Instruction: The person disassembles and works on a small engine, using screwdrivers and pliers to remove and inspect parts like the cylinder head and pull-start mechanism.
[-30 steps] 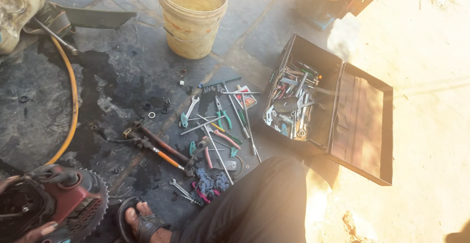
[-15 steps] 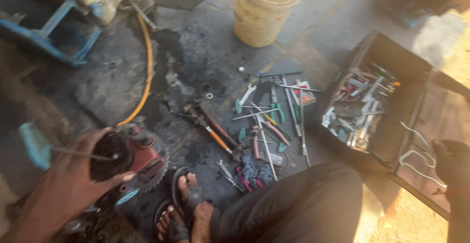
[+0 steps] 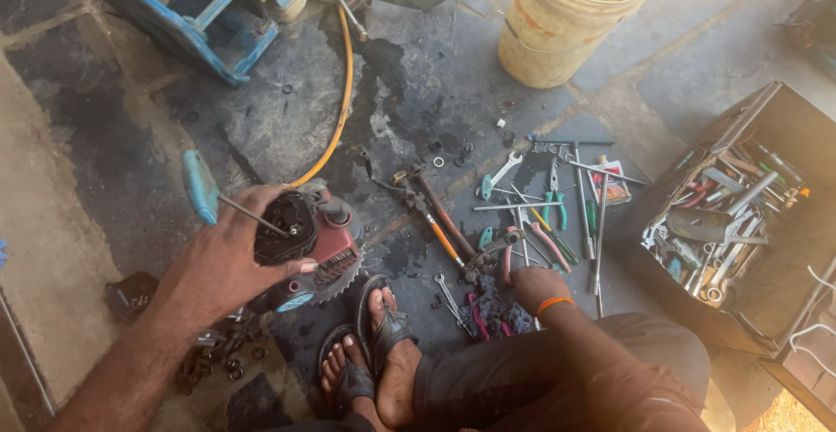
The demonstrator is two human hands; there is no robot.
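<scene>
My left hand (image 3: 218,262) grips a red and black engine part with a toothed edge (image 3: 315,245), thumb under its black round cover. A screwdriver with a blue handle (image 3: 201,187) runs past my fingers, its shaft tip on that cover. My right hand (image 3: 533,284), with an orange band at the wrist, rests low among loose tools on the ground, touching pink-handled pliers (image 3: 508,253) beside a dark rag (image 3: 496,314). Its fingers are hidden from here. My sandalled feet (image 3: 374,358) sit between both hands.
Wrenches, pliers and screwdrivers (image 3: 540,210) lie scattered on the oily stone floor. An open black toolbox (image 3: 766,310) full of tools stands at the right. A yellow bucket (image 3: 570,18), a blue-framed machine (image 3: 209,14) and an orange hose (image 3: 341,105) are at the back.
My left hand has lifted the engine part higher and closer, now with the blue screwdriver on it. My right hand has come from beside the toolbox down to the pliers.
</scene>
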